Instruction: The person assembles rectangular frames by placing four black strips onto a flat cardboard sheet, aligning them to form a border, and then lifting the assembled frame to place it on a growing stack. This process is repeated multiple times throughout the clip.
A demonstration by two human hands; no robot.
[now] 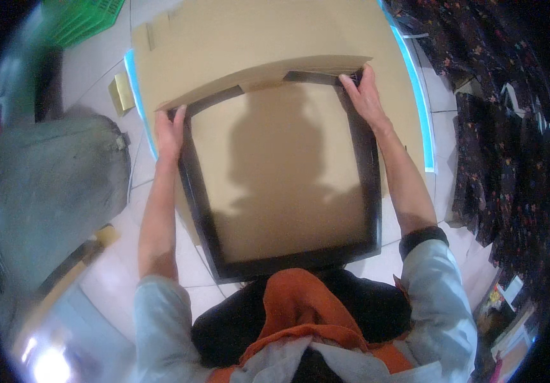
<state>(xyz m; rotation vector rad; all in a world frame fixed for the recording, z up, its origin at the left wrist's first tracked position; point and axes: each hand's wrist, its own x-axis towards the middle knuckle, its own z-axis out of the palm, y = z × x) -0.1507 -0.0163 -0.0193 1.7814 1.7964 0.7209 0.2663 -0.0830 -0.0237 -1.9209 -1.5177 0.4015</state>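
A brown cardboard panel (281, 223) with a black border (304, 258) is in front of me, its near edge by my lap. At the far left corner my left hand (170, 133) grips it, thumb on top of the black edge. My right hand (364, 99) grips the far right corner in the same way. The black border is broken along the middle of the far edge, where bare cardboard shows. Under and beyond the panel lies a larger brown cardboard sheet (256, 35). My shadow falls across the panel.
Blue and white strips (418, 96) show along the large sheet's sides over white floor tiles (444, 127). A grey-green padded object (55, 179) stands at left, with a green crate (87, 19) beyond it. Dark flowered cloth (505, 159) hangs at right.
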